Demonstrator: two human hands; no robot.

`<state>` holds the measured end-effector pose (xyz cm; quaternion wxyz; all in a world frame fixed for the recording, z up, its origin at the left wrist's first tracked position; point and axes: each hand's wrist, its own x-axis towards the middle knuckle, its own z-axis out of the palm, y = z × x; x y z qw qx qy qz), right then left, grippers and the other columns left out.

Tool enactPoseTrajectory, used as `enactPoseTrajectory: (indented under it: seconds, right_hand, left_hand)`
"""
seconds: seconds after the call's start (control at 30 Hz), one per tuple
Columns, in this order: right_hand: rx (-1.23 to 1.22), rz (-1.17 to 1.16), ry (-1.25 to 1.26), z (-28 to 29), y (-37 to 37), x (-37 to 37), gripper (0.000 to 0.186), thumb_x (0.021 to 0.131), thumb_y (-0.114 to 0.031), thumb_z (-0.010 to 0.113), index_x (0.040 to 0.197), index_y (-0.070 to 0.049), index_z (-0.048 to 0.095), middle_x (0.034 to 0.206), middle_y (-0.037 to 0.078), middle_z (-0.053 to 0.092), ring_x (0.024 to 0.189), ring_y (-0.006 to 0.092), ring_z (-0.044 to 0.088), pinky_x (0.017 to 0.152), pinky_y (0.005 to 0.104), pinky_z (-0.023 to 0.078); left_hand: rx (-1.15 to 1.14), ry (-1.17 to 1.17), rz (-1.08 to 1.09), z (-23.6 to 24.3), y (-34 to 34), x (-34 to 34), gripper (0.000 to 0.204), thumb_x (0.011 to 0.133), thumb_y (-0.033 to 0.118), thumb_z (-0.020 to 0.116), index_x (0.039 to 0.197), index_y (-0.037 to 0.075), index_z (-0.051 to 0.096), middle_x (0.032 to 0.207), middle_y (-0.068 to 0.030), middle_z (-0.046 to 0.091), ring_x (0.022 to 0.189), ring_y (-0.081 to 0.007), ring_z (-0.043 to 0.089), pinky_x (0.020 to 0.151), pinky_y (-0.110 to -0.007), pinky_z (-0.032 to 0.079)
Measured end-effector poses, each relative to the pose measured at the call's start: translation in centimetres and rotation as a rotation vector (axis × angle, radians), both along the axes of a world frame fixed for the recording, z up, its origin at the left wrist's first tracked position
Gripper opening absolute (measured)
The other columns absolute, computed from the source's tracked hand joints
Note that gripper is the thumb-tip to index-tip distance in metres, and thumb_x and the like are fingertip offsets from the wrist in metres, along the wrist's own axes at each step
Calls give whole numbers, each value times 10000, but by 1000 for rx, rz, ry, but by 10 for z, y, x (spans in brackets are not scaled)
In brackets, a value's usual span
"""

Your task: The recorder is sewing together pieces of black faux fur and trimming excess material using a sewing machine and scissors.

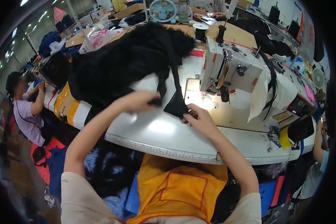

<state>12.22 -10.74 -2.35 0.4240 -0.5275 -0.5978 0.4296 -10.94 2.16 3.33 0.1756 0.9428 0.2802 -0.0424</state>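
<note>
A large heap of black fabric [119, 63] with a fluffy, fur-like far edge lies on the white sewing table. From it a narrow black strip runs toward me and ends in a small flat black piece [176, 105]. My right hand [198, 118] pinches the corner of that piece between thumb and fingers. My left hand [140, 101], blurred by motion, is closed at the lower end of another black fabric edge; its fingertips are partly hidden. Just beyond my right hand stands a white sewing machine [227, 67], its lamp lit over the needle area.
A ruler tape [156, 150] runs along the table's near edge. Behind the machine are a thread spool [200, 31] and a blue fan [162, 10]. White sheets [259, 95] hang at the machine's right. A co-worker [28, 104] sits at the far left; another person's arm shows at the right.
</note>
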Motion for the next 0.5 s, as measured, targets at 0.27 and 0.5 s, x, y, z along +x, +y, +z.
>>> enactPoseTrajectory:
  seconds: [0.27, 0.5]
  right_hand:
    - [70, 194, 3, 9, -15, -48, 171, 876, -70, 483, 1041, -25, 497, 872, 73, 615, 731, 116, 566, 600, 231, 450]
    - [169, 137, -209, 25, -39, -51, 225, 865, -63, 486, 1084, -16, 470, 1091, 109, 529, 858, 173, 586, 691, 279, 472]
  left_hand:
    - [484, -247, -462, -8, -160, 2, 115, 747, 134, 510, 847, 80, 492, 671, -16, 505, 649, -153, 603, 432, -253, 449]
    - [607, -374, 294, 15, -122, -81, 492, 628, 100, 703, 1091, 123, 539, 1011, -64, 587, 932, -249, 588, 707, -328, 498]
